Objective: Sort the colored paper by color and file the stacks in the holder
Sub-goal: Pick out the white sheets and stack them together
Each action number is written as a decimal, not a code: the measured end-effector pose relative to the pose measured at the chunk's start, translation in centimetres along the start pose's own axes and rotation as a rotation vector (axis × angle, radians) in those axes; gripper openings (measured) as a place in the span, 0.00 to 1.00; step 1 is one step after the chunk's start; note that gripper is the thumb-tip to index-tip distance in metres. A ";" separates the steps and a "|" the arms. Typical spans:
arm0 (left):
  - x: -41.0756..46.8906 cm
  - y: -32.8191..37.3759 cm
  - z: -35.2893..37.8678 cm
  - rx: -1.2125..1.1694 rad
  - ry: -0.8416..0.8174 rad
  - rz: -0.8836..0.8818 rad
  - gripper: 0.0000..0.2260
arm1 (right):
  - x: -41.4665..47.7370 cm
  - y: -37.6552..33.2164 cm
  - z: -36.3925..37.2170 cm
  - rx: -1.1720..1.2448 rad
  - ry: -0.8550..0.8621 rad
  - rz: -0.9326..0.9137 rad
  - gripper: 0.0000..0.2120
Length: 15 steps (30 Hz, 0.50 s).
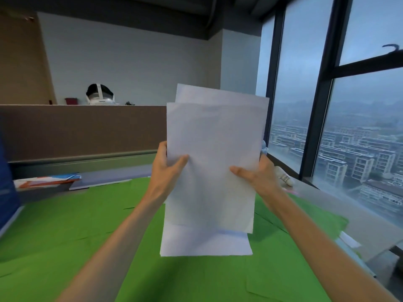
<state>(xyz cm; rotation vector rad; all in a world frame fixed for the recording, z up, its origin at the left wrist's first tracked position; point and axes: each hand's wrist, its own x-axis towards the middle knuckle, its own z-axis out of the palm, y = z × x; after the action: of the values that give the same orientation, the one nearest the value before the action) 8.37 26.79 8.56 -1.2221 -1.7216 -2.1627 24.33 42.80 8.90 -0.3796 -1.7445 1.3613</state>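
I hold an uneven stack of white paper (213, 149) upright above the desk, its sheets slid out of line at top and bottom. My left hand (169, 165) grips its left edge, thumb across the front. My right hand (257, 174) grips the right edge the same way. Several green sheets (72, 225) lie spread over the desk under my arms. No file holder shows in this view.
A brown partition (82, 129) runs along the desk's far side, with a white headset (100, 94) and a red box (70, 101) on top. Booklets (48, 179) lie at the far left. A blue object (7, 188) stands at the left edge. Windows (349, 127) fill the right.
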 end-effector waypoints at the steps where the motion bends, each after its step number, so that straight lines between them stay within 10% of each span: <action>1: 0.0 0.1 -0.1 0.001 -0.005 0.009 0.13 | 0.0 0.0 0.0 -0.022 0.002 -0.019 0.21; 10: 2.6 6.5 0.1 -0.007 0.083 0.304 0.14 | 0.8 -6.6 -0.1 0.031 0.156 -0.383 0.17; 15: 1.3 2.0 0.4 0.127 0.062 0.067 0.12 | 0.9 -2.7 0.3 -0.081 0.077 -0.163 0.14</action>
<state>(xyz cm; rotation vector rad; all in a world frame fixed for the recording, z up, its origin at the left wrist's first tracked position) 8.78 26.94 10.92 -1.1512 -1.7378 -1.9992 24.29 42.30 11.75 -0.3229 -1.7316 1.1489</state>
